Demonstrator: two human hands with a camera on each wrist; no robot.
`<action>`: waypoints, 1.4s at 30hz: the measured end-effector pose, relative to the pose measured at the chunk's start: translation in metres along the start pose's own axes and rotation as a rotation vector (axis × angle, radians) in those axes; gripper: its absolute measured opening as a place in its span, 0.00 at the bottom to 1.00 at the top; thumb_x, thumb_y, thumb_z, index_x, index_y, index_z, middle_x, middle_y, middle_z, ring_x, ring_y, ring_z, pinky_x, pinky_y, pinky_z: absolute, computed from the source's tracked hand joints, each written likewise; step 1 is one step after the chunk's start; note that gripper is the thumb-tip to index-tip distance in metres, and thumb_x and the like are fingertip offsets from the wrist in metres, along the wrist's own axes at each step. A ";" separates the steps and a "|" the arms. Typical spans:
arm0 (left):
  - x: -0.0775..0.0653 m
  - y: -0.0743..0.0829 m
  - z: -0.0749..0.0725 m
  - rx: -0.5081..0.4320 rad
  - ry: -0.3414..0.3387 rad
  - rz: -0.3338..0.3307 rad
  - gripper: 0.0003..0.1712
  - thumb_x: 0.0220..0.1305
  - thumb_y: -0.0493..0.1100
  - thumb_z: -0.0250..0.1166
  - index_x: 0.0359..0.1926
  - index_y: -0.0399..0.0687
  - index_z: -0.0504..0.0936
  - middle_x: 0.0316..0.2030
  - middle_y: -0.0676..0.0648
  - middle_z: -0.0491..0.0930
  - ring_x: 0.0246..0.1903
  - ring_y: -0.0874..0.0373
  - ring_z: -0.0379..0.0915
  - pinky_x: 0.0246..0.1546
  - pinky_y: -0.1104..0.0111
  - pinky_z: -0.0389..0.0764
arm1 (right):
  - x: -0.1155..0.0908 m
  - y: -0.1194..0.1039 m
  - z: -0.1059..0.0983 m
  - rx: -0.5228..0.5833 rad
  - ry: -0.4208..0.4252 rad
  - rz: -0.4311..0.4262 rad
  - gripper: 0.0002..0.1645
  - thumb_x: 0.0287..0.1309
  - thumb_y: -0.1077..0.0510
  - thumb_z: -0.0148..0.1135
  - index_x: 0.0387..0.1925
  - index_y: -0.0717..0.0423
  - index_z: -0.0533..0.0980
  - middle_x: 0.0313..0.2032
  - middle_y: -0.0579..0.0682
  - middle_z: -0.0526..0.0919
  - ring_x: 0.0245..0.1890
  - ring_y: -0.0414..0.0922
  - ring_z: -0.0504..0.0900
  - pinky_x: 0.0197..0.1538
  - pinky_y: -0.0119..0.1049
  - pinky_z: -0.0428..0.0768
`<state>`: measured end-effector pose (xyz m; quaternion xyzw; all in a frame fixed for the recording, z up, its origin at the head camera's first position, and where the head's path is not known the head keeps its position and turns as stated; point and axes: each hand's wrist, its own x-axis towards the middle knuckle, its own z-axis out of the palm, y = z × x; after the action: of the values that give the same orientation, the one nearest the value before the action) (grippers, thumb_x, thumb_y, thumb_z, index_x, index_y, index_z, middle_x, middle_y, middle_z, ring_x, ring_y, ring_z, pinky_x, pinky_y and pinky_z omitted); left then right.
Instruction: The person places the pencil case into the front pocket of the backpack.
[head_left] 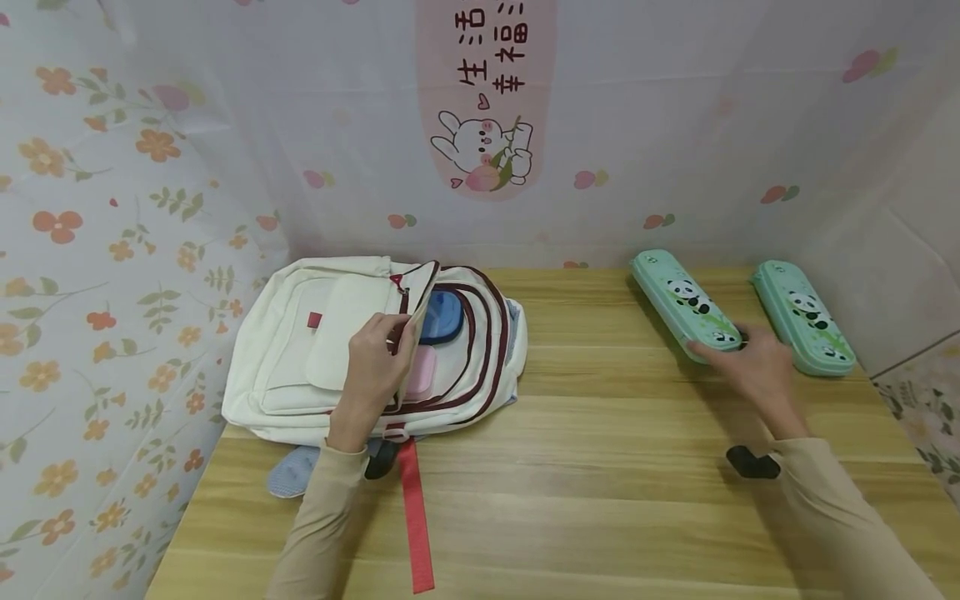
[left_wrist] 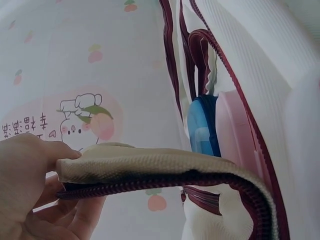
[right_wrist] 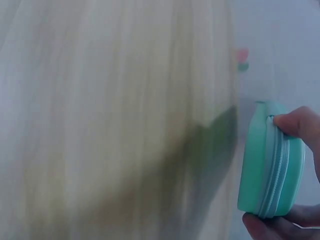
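A cream backpack [head_left: 285, 333] with dark red zips lies on the table at the left. My left hand [head_left: 375, 358] pinches the edge of its unzipped front pocket flap [left_wrist: 135, 162] between thumb and fingers and holds it up. Inside the pocket are a blue case [head_left: 442, 317] and a pink box [head_left: 422, 371], side by side. At the right, my right hand [head_left: 757, 371] grips the near end of a mint green panda pencil case [head_left: 678, 300]. In the right wrist view that case [right_wrist: 272, 165] is off the table, its zip facing the camera.
A second mint panda pencil case [head_left: 806, 321] lies at the table's right side. From the backpack a red strap [head_left: 416, 525] hangs toward the front. A patterned cloth wall [head_left: 637, 125] stands behind the wooden table [head_left: 570, 467].
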<state>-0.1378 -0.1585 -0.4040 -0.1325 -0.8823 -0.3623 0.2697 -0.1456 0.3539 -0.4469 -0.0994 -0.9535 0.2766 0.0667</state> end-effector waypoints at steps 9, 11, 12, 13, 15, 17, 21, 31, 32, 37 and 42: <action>0.000 -0.004 0.000 0.002 0.015 0.023 0.08 0.65 0.32 0.65 0.40 0.28 0.85 0.31 0.37 0.82 0.27 0.48 0.81 0.27 0.59 0.82 | -0.002 -0.050 0.013 0.030 -0.002 -0.160 0.48 0.50 0.39 0.76 0.60 0.71 0.74 0.47 0.70 0.83 0.41 0.58 0.79 0.36 0.39 0.70; 0.000 -0.004 0.000 0.003 0.014 0.023 0.08 0.65 0.32 0.65 0.40 0.28 0.85 0.31 0.36 0.82 0.27 0.48 0.81 0.27 0.59 0.82 | -0.004 -0.060 0.015 0.042 -0.011 -0.188 0.48 0.49 0.39 0.77 0.60 0.70 0.75 0.47 0.69 0.83 0.41 0.57 0.80 0.36 0.38 0.70; 0.000 -0.004 0.000 0.004 0.011 0.020 0.08 0.66 0.32 0.65 0.41 0.28 0.85 0.31 0.36 0.82 0.27 0.48 0.81 0.27 0.59 0.82 | -0.005 -0.065 0.016 0.047 -0.014 -0.204 0.47 0.49 0.40 0.77 0.60 0.69 0.75 0.47 0.68 0.83 0.41 0.57 0.80 0.36 0.37 0.71; 0.000 -0.004 0.000 0.003 0.007 0.019 0.08 0.66 0.32 0.65 0.41 0.28 0.85 0.31 0.36 0.82 0.27 0.48 0.81 0.26 0.60 0.82 | -0.006 -0.069 0.017 0.052 -0.018 -0.216 0.47 0.49 0.40 0.77 0.60 0.69 0.75 0.47 0.68 0.83 0.41 0.57 0.80 0.36 0.37 0.71; -0.001 -0.003 -0.001 0.004 0.002 0.016 0.09 0.66 0.32 0.65 0.41 0.28 0.85 0.31 0.36 0.82 0.28 0.48 0.81 0.26 0.60 0.81 | -0.009 -0.078 0.019 0.073 -0.022 -0.242 0.46 0.48 0.41 0.78 0.60 0.68 0.75 0.48 0.68 0.83 0.43 0.59 0.82 0.37 0.36 0.72; -0.001 -0.002 -0.001 0.005 -0.001 0.015 0.09 0.66 0.32 0.65 0.42 0.28 0.85 0.31 0.36 0.82 0.28 0.48 0.81 0.26 0.60 0.81 | -0.012 -0.086 0.020 0.092 -0.029 -0.264 0.46 0.48 0.43 0.79 0.60 0.68 0.75 0.49 0.68 0.83 0.43 0.60 0.84 0.38 0.35 0.73; -0.001 -0.001 -0.001 0.005 0.011 0.022 0.09 0.65 0.33 0.65 0.41 0.28 0.85 0.31 0.37 0.83 0.27 0.49 0.81 0.26 0.62 0.80 | -0.015 -0.100 0.027 0.125 -0.048 -0.324 0.44 0.47 0.45 0.80 0.61 0.66 0.76 0.50 0.65 0.84 0.43 0.59 0.86 0.39 0.34 0.75; 0.000 -0.002 -0.003 0.011 0.016 0.007 0.09 0.66 0.32 0.65 0.42 0.28 0.85 0.32 0.36 0.84 0.28 0.48 0.82 0.28 0.59 0.83 | -0.020 -0.127 0.048 0.182 -0.144 -0.394 0.43 0.47 0.47 0.79 0.61 0.63 0.76 0.51 0.61 0.84 0.44 0.56 0.85 0.44 0.45 0.80; 0.000 -0.002 -0.003 0.011 0.014 0.005 0.09 0.66 0.33 0.65 0.42 0.28 0.85 0.32 0.36 0.84 0.29 0.48 0.82 0.28 0.59 0.83 | -0.021 -0.129 0.050 0.187 -0.153 -0.398 0.43 0.47 0.47 0.79 0.61 0.63 0.76 0.52 0.61 0.84 0.45 0.56 0.85 0.45 0.47 0.81; -0.001 -0.003 -0.002 0.007 0.013 0.008 0.09 0.66 0.33 0.64 0.42 0.28 0.85 0.32 0.36 0.84 0.28 0.47 0.82 0.28 0.58 0.82 | -0.023 -0.138 0.060 0.198 -0.198 -0.423 0.44 0.47 0.48 0.80 0.63 0.64 0.75 0.55 0.63 0.82 0.47 0.57 0.85 0.50 0.55 0.82; -0.001 -0.002 -0.001 0.012 0.024 0.020 0.09 0.66 0.33 0.65 0.42 0.29 0.85 0.31 0.36 0.84 0.27 0.48 0.82 0.26 0.60 0.81 | -0.023 -0.145 0.068 0.202 -0.233 -0.460 0.46 0.45 0.48 0.81 0.63 0.65 0.75 0.56 0.64 0.82 0.48 0.58 0.86 0.51 0.54 0.84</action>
<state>-0.1373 -0.1605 -0.4055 -0.1352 -0.8799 -0.3556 0.2846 -0.1577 0.1940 -0.4270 0.1596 -0.9198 0.3575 0.0272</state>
